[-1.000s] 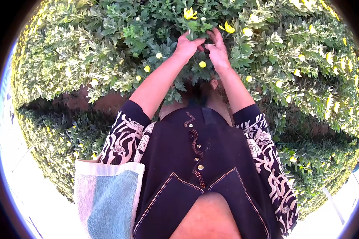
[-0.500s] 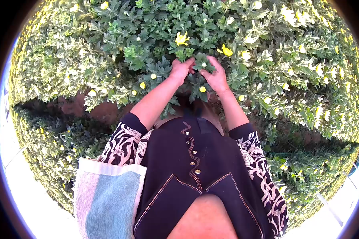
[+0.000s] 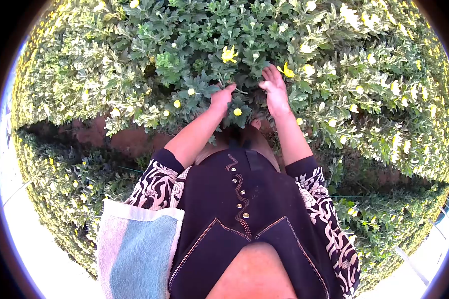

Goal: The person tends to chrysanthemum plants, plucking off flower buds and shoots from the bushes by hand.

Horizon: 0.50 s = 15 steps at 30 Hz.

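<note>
Head view puts me looking down on a dense bed of leafy plants [image 3: 184, 55], with both of the person's hands reaching in at its near edge. The foliage is deeply lobed, dark green around the hands and paler, sun-bleached, towards both sides. Just beyond the hands, a yellow bloom [image 3: 229, 54] has opened, its petals loose and uneven. Another yellow flower [image 3: 287, 71] leans beside the right fingertips, and a tight, round yellow bud [image 3: 237, 112] sits low between the forearms.

The left hand [image 3: 220, 101] is at the leaves just below the open bloom, fingers curled under and partly hidden. A thin, pale green stem [image 3: 241, 91] pokes out beside its thumb; whether those fingers grip it, I cannot tell. The right hand [image 3: 277, 94] is released, its fingers stretched forward against the leaves and its thumb held apart, pointing towards the left hand.

Nearer me, a pink and blue towel [image 3: 142, 254] hangs at the left arm, over a patterned sleeve [image 3: 157, 184].
</note>
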Available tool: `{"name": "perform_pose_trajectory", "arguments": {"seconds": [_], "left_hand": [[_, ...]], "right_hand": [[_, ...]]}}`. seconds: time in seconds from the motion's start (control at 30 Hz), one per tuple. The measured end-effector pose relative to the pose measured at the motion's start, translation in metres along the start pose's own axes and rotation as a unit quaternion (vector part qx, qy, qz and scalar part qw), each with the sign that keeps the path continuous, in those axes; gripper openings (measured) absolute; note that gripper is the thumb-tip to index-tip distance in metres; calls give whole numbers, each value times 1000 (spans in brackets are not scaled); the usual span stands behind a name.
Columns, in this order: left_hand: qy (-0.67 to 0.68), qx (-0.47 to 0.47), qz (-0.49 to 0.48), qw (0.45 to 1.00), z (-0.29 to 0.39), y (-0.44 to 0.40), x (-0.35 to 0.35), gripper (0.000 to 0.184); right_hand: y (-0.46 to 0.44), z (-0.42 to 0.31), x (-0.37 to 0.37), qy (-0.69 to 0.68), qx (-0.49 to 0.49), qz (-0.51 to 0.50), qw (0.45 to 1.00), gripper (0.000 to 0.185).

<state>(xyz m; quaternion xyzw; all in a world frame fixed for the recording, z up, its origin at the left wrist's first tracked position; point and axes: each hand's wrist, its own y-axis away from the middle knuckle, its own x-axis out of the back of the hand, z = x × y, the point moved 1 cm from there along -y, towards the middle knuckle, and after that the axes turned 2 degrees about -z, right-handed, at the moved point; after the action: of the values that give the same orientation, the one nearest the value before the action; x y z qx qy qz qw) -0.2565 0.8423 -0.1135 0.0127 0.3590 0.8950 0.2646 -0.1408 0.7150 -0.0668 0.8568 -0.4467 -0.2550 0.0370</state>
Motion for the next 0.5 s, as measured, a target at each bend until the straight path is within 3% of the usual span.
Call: {"name": "perform_pose_trajectory", "arguments": {"seconds": [0.07, 0.13, 0.2, 0.23, 0.33, 0.47, 0.5], "left_hand": [[59, 2, -72, 996, 1, 9, 2, 18], [96, -1, -100, 990, 12, 20, -1, 16], [132, -6, -127, 983, 31, 36, -6, 14], [127, -22, -143, 981, 42, 45, -8, 14], [125, -68, -169, 975, 61, 59, -9, 14], [94, -95, -161, 978, 72, 64, 2, 13], [90, -90, -158, 979, 74, 68, 5, 12]], "right_hand": [[-29, 4, 4, -131, -30, 67, 989, 60], [-55, 7, -1, -75, -67, 133, 986, 51], [-71, 5, -14, 41, -78, 117, 989, 46], [-86, 25, -12, 137, -7, 112, 984, 47], [-93, 34, -24, 232, 31, 58, 971, 42], [-110, 64, -12, 161, -26, -6, 987, 39], [-108, 72, -8, 179, 33, -25, 983, 37]]}}
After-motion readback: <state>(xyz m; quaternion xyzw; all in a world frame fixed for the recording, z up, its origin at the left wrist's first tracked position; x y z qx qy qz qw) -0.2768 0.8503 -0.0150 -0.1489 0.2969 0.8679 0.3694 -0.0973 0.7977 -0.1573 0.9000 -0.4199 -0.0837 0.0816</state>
